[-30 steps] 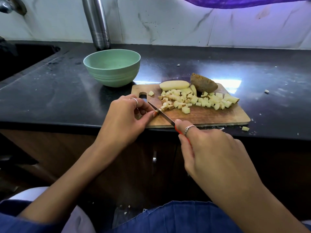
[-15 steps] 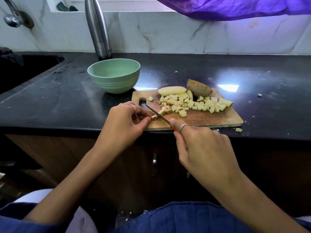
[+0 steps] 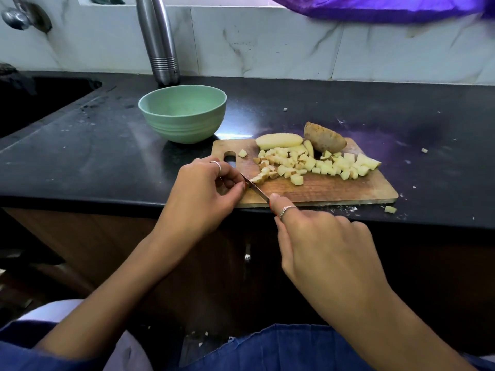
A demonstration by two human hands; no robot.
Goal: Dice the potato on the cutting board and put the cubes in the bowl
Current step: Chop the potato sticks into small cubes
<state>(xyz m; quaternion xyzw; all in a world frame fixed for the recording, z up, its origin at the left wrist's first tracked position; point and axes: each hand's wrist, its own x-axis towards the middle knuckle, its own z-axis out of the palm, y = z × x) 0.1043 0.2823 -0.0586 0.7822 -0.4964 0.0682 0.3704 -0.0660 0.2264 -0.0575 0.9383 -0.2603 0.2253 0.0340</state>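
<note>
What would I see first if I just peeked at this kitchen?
Probably the pile of pale potato cubes on the wooden cutting board, with the left hand and right hand working a small knife at the board's near left corner. Next, the green bowl, standing behind the board to the left.

Knife [image 3: 255, 189]: handle hidden inside right hand [image 3: 325, 253], only a red sliver showing. Left hand [image 3: 206, 194]: fingertips curled under, covering whatever they hold. Purple cloth [image 3: 375, 8] and steel bottle [image 3: 158, 38]: cut off by top edge.
</note>
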